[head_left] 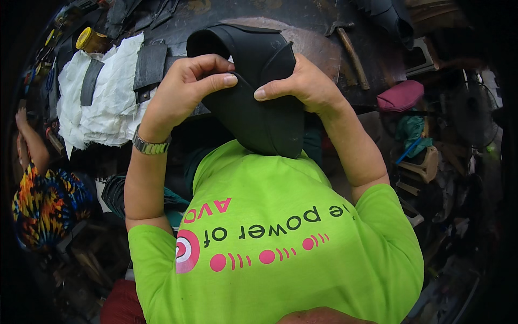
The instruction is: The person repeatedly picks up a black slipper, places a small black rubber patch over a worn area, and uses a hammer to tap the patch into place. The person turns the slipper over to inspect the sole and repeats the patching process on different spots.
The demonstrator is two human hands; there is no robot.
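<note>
Both hands hold a black boot upper (259, 116), soft and sheet-like, its wide curved opening at the far end and its lower end against my green shirt. My left hand (197, 78), with a metal watch on the wrist, pinches a folded edge near the middle between thumb and forefinger. On the other side my right hand (302, 83) grips the upper, its thumb lying on top and its fingers hidden underneath. Raised seams and a flap show near the right hand.
A dark worktable (318, 16) carries a hammer (353, 56), crumpled white cloth (110, 116) with black strips, and a yellow-lidded can (90, 40). A pink pouch (400, 96) lies to the right. Another person in a colourful shirt (51, 202) is at the far left.
</note>
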